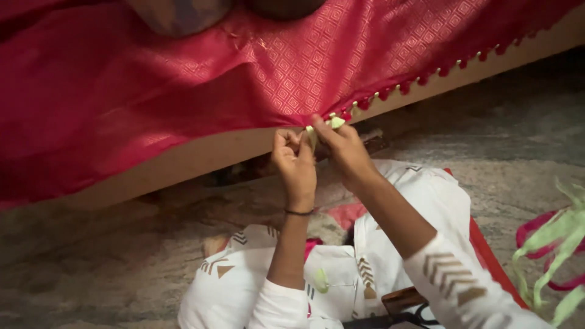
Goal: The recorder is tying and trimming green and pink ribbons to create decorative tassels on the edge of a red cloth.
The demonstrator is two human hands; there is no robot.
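A pink patterned silk cloth [183, 79] hangs over a wooden edge [201, 155]. Its lower border carries a row of small pink and pale green tassels [420, 78]. My left hand [294, 159] pinches the cloth's border, fingers closed on it. My right hand [342, 145] is right beside it, fingertips gripping a pale green tassel [334, 123] at the same spot on the border. A thin dark bangle sits on my left wrist. Both arms wear white sleeves with brown triangle prints.
I sit on a grey speckled floor [109, 262], legs in white printed cloth. A bundle of green and pink threads [557, 250] lies at the right. A red flat thing [487, 256] sits by my right knee. A small green thread piece [321, 280] rests on my lap.
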